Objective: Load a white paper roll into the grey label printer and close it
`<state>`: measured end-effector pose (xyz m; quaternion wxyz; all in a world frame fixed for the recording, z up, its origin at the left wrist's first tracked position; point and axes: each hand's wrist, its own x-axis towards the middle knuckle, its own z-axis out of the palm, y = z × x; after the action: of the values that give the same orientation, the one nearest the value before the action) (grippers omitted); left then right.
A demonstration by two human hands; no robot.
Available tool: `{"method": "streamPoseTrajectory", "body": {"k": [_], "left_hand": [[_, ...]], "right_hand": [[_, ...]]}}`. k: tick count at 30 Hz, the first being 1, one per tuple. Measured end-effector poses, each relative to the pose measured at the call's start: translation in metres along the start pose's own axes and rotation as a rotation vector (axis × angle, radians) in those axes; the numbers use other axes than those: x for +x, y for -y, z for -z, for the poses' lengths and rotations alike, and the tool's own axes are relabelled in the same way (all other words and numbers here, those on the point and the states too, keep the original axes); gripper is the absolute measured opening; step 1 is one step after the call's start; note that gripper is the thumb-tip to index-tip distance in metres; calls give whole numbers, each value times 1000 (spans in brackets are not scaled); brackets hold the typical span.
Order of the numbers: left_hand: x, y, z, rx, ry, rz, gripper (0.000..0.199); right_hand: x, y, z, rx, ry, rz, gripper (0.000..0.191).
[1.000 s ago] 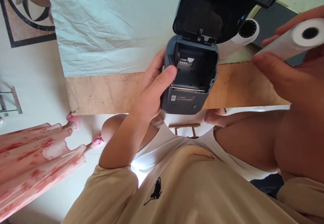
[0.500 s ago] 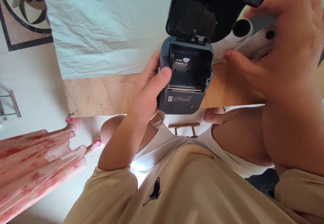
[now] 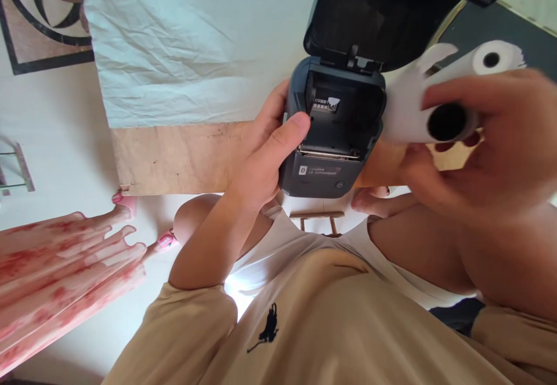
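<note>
Bright glare beside the stool [image 3: 316, 215]; soft shadowing, right hand [image 3: 491, 141] motion-blurred, edges wide-angle stretched.

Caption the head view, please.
Left hand holds an open, dark plastic printer; right hand grips a white cylindrical roll.

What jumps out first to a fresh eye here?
The dark device, lid swung open over an unfilled bay, held mid-view in the left hand. Next, the white roll with a wide dark core in the right hand; a second roll with a smaller hole lies just beyond it.
</note>
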<state>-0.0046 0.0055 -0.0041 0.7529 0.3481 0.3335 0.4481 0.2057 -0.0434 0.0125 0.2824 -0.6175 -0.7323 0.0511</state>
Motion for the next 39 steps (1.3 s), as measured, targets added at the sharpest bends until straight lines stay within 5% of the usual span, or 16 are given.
{"method": "streamPoseTrajectory", "body": {"k": [4, 10, 15, 20, 25, 39], "left_hand": [[1, 0, -4, 84, 5, -42, 29], [0, 1, -5, 137, 32, -41, 33], [1, 0, -5, 130, 51, -34, 32], [1, 0, -7, 119, 31, -63, 33], [0, -3, -6, 165, 69, -13, 30], [1, 1, -5, 147, 54, -57, 36]], "right_hand": [[-2, 2, -13, -162, 70, 168, 37], [0, 3, -13, -141, 130, 132, 22], [0, 3, -15, -77, 116, 73, 45], [0, 0, -18, -72, 72, 133, 32], [0, 0, -19, -66, 96, 95, 47], [4, -1, -22, -64, 119, 98, 47]]}}
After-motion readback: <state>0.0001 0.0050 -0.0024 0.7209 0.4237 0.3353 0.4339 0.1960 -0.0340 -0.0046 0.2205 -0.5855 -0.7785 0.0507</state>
